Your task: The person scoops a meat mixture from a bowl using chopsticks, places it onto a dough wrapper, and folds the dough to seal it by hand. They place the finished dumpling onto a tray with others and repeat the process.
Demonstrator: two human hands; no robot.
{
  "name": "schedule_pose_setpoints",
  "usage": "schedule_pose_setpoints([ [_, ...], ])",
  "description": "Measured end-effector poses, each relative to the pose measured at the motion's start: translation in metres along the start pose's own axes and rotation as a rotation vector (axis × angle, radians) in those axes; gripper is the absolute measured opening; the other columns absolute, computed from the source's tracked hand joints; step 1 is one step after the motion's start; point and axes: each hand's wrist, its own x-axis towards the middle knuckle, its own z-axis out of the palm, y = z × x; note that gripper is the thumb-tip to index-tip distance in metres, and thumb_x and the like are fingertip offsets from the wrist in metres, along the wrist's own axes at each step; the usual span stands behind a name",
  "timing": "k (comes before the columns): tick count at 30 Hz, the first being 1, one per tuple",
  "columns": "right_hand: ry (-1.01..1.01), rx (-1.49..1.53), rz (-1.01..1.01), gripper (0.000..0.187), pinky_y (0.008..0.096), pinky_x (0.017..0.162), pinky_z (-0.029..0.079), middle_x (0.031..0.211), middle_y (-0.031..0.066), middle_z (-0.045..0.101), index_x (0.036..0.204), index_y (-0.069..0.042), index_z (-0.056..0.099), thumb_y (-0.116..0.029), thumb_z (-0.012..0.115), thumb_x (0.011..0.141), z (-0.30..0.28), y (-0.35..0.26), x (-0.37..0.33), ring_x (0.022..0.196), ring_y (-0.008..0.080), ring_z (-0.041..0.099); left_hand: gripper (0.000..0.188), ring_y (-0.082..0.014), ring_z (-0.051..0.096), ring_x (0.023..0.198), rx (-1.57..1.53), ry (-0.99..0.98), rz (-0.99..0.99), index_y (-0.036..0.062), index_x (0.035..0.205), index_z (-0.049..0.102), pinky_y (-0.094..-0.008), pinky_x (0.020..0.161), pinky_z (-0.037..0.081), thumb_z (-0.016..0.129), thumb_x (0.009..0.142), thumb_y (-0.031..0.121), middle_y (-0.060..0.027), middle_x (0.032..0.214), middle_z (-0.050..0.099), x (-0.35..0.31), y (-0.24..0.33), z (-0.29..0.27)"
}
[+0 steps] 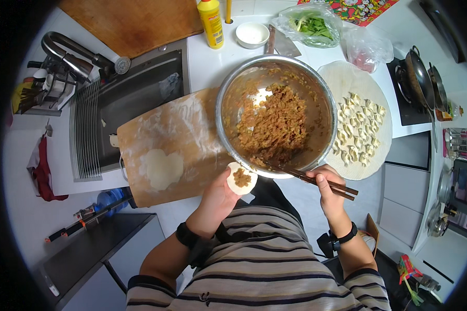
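Observation:
A round dumpling wrapper [249, 186] rests on the fingers of my left hand [217, 198], with a dab of brown filling [241, 178] in its middle. It is just below the near rim of a large steel bowl [220, 116]. Inside the bowl lies a heap of brown minced filling [281, 120]. My right hand [328, 187] is closed round a pair of dark wooden chopsticks [341, 191] at the bowl's near right rim. The chopsticks' tips reach into the near edge of the filling.
A floured wooden board [197, 171] left of the bowl carries flat pale dough [163, 168]. Several folded dumplings [358, 129] sit on a round mat [329, 70] to the right. Behind are a cleaver [287, 44], white bowl [252, 35] and yellow bottle [210, 25]; a sink [140, 101] is far left.

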Motion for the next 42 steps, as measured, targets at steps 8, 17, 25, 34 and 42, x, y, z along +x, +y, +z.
schedule_pose_setpoints([
  [8, -0.015, -0.013, -0.264, 0.031, 0.0308, 0.065, 0.045, 0.078, 0.0141, 0.06, 0.078, 0.004, 0.061, -0.023, 0.049, 0.089, 0.003, -0.003, -0.013, 0.071, 0.0227, 0.057, 0.037, -0.0249, 0.047, 0.116, -0.004, 0.024, 0.04, 0.0014, 0.125, 0.038, -0.0412, 0.1, 0.035, 0.03, 0.096, 0.022, -0.012, 0.125, 0.048, -0.005, 0.002, 0.016],
  [17, -0.435, -0.199, -0.851, 0.018, 0.0315, 0.063, 0.053, 0.086, 0.0102, 0.058, 0.09, 0.001, 0.063, -0.01, 0.063, 0.077, 0.008, -0.003, -0.013, 0.078, 0.0256, 0.062, 0.037, -0.028, 0.048, 0.114, -0.039, 0.024, 0.033, -0.0001, 0.124, 0.037, -0.0417, 0.097, 0.039, 0.024, 0.097, 0.022, -0.0145, 0.122, 0.049, -0.002, 0.005, 0.01],
  [25, -0.219, -0.027, -0.696, 0.025, 0.0329, 0.059, 0.053, 0.075, 0.0107, 0.059, 0.082, 0.001, 0.063, -0.021, 0.052, 0.088, -0.012, -0.003, -0.019, 0.067, 0.0272, 0.063, 0.037, -0.0283, 0.047, 0.115, -0.054, 0.13, 0.036, -0.0019, 0.122, 0.039, -0.0473, 0.1, 0.033, 0.032, 0.095, 0.022, -0.0148, 0.123, 0.048, -0.008, 0.004, 0.01],
  [34, -0.39, -0.172, -0.784, 0.018, 0.031, 0.059, 0.051, 0.081, 0.0097, 0.059, 0.084, 0.0, 0.064, -0.015, 0.054, 0.085, -0.005, 0.002, -0.023, 0.07, 0.0255, 0.062, 0.037, -0.0293, 0.049, 0.113, -0.08, 0.077, 0.029, -0.0004, 0.123, 0.039, -0.0453, 0.097, 0.038, 0.033, 0.094, 0.022, -0.0156, 0.122, 0.049, -0.003, -0.005, 0.012],
  [42, -0.2, -0.048, -0.6, 0.029, 0.0304, 0.061, 0.05, 0.079, 0.0111, 0.059, 0.081, 0.001, 0.064, -0.023, 0.051, 0.089, -0.007, -0.002, -0.022, 0.07, 0.0239, 0.061, 0.035, -0.0261, 0.05, 0.11, 0.033, 0.008, 0.083, -0.0023, 0.119, 0.043, -0.0443, 0.097, 0.037, 0.039, 0.093, 0.021, -0.0134, 0.119, 0.051, -0.006, 0.0, -0.007],
])
